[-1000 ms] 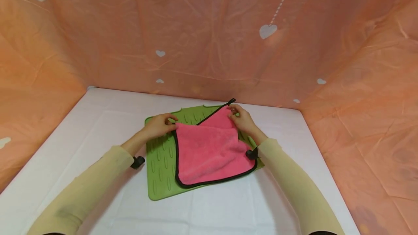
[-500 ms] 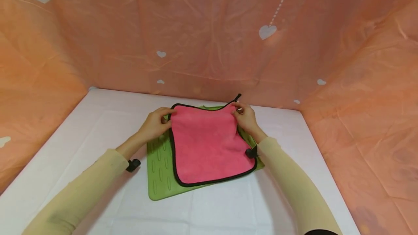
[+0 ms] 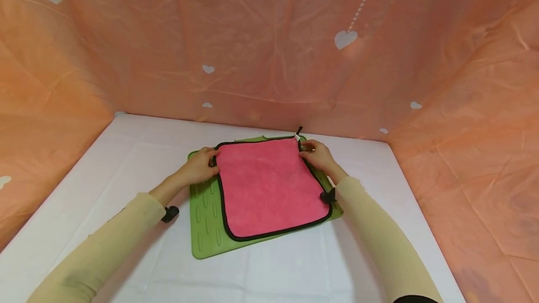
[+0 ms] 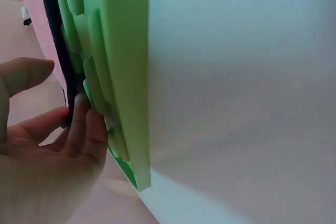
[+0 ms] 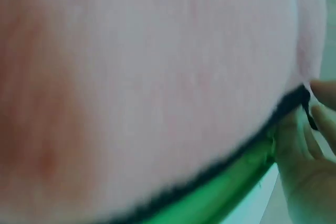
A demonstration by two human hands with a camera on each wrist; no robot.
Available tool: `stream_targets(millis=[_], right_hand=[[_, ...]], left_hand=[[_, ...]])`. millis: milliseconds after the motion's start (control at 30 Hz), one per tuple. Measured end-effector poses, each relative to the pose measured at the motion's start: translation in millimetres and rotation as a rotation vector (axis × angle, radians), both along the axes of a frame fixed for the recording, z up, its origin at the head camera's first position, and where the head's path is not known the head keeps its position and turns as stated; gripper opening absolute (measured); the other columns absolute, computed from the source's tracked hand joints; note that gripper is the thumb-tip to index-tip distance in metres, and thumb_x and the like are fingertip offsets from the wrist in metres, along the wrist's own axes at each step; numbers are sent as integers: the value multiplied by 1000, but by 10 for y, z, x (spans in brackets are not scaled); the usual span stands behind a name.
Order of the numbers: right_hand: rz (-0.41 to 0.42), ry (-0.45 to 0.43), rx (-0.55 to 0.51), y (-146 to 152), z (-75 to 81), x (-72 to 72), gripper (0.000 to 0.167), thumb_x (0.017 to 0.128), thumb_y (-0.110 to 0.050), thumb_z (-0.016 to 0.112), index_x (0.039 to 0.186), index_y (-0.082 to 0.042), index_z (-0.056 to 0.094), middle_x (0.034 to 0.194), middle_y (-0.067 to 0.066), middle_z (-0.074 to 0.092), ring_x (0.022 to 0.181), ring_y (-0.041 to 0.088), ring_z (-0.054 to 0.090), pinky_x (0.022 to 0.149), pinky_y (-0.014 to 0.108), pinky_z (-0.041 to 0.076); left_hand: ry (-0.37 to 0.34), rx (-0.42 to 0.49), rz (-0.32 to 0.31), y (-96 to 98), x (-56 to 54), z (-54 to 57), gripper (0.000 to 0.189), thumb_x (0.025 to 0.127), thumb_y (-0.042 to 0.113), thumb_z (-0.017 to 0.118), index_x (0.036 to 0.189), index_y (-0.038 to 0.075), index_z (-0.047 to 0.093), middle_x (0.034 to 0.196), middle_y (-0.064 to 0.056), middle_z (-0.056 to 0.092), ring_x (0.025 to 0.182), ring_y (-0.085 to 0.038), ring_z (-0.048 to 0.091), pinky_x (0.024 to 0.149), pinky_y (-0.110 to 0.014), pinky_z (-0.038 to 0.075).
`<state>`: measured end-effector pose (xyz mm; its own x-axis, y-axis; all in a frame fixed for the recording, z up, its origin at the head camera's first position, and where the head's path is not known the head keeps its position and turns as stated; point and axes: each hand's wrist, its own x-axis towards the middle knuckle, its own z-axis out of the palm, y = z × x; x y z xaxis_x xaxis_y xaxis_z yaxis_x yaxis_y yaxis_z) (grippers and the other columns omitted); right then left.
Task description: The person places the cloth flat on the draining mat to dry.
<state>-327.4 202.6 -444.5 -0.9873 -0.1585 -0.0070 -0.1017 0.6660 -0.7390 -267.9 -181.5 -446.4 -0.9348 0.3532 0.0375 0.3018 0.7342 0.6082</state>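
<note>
A pink towel (image 3: 269, 186) with black edging lies spread, nearly flat, over a green ribbed mat (image 3: 206, 219). At the towel's upper left edge is my left hand (image 3: 200, 165), touching it with thumb and fingertips. In the left wrist view, the left thumb (image 4: 29, 73) stands apart from the fingers, which reach in beside the black edging. My right hand (image 3: 319, 155) is at the upper right edge, its fingertips against the border just below the corner. A small black loop (image 3: 299, 130) sticks out from that corner. The right wrist view shows the right hand (image 5: 310, 171) only partly.
Under the mat is a table with a white cover (image 3: 269, 275). Orange sheeting (image 3: 269, 60) with pale hearts hangs behind it and on both sides. A small black device (image 3: 170, 214) sits at the left wrist, another (image 3: 327, 196) at the right.
The towel's folded-over upper left part has been opened out, and its top edge lowered onto the mat. The left hand moved slightly left; the right hand slid down from the corner.
</note>
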Motion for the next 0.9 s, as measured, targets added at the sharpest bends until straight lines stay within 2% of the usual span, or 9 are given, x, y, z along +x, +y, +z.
stream_targets(millis=[167,300,433,533,733,800,900], right_hand=[[41,-97,-12,84,-4,15,48,95,-11,70,139,3,58,115,24,73,101,27,69,83,29,52],[45,-50,19,128,-16,32,43,96,-8,70,138,-2,60,112,23,73,99,29,69,77,29,51],[20,48,51,161,-15,47,34,96,-1,67,130,-4,69,114,22,73,107,35,69,82,38,54],[28,93,81,165,-14,41,30,95,1,64,123,-3,74,119,20,74,113,37,68,91,45,55],[62,81,135,152,1,79,29,96,-7,68,123,-2,74,123,20,72,116,39,66,97,50,53],[69,75,141,159,13,123,32,96,-11,70,126,-1,72,123,22,70,115,39,67,97,50,53],[106,107,175,187,37,224,38,95,-14,71,129,2,69,120,24,65,108,38,67,94,50,53]], left_hand=[[6,51,12,-13,-12,-24,55,95,3,68,143,-19,48,140,-40,47,93,-30,65,83,-42,53],[57,40,24,-37,3,-31,55,91,-1,67,139,-20,51,138,-43,48,95,-34,66,91,-50,54],[91,34,50,-54,34,-26,57,87,-2,65,138,-22,51,137,-44,48,99,-40,63,96,-57,50],[101,26,45,-50,37,-40,57,88,-3,64,138,-24,48,139,-46,45,112,-48,59,101,-59,47],[102,-8,6,-30,53,-59,57,90,0,61,140,-24,46,144,-47,40,132,-58,45,112,-62,39],[109,-18,15,-28,97,-52,59,91,2,62,142,-22,46,147,-45,38,135,-58,42,112,-63,38],[175,-70,-1,-16,201,-47,57,91,6,66,141,-17,51,150,-41,38,135,-60,42,111,-66,37]])
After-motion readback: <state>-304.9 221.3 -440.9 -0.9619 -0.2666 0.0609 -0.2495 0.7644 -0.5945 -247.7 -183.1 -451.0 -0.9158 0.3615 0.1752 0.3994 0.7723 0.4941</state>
